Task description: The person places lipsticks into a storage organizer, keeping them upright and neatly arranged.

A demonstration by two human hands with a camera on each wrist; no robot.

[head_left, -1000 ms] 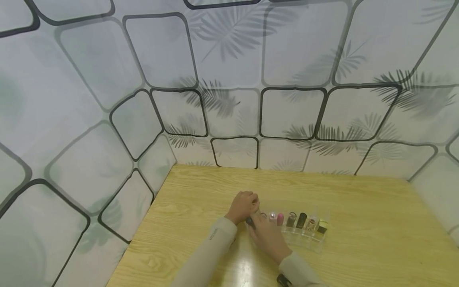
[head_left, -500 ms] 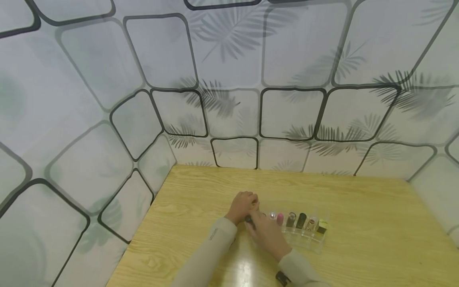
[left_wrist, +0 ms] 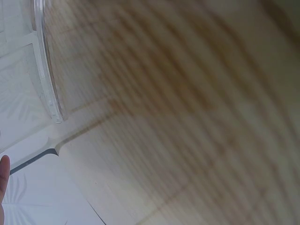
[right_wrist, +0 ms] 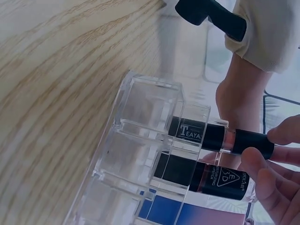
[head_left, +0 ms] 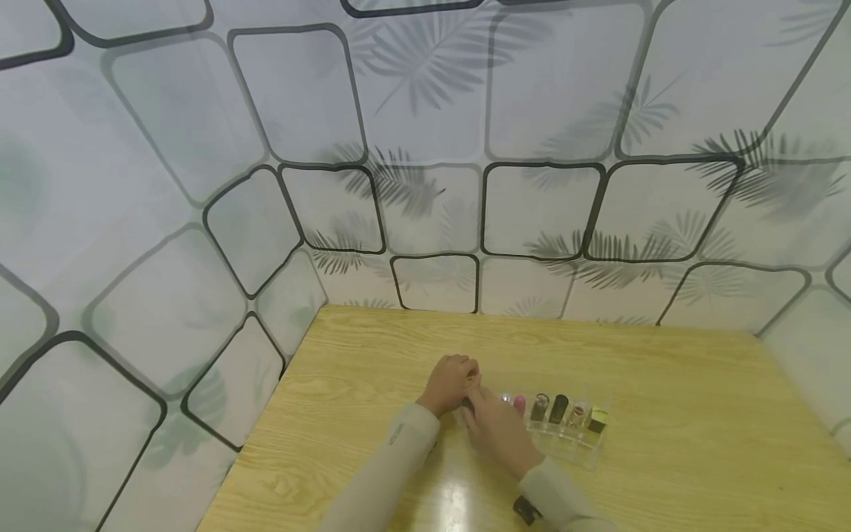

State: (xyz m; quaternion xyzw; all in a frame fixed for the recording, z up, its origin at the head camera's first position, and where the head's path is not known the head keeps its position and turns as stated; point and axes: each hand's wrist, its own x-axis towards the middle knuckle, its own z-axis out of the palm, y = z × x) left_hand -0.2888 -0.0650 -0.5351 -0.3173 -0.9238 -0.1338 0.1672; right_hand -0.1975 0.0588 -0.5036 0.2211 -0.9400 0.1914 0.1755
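In the right wrist view my right hand (right_wrist: 276,168) pinches the black end of a lipstick (right_wrist: 253,143) between thumb and finger. The tube's lower part, lettered "TEAYA", is behind the clear wall at the end of a clear lipstick organizer (right_wrist: 145,105). Beside it stands another black lipstick (right_wrist: 224,181) with a triangle mark. In the head view my left hand (head_left: 454,380), fingers curled, holds the organizer's left end; its fingertips are mostly hidden. One fingertip (left_wrist: 3,171) shows at the left wrist view's edge, near the organizer's clear edge (left_wrist: 49,79).
Further slots of the organizer hold several lipsticks, among them a pink one (head_left: 519,403), a black one (head_left: 559,408) and a gold-and-black one (head_left: 597,420). The wooden table (head_left: 698,414) meets a patterned wall covering (head_left: 545,210) at the back and left.
The lipstick's dark end, visible earlier beside my left wrist, is now hidden by my right hand in the head view. My right hand has shifted slightly rightward; the left has stayed still.
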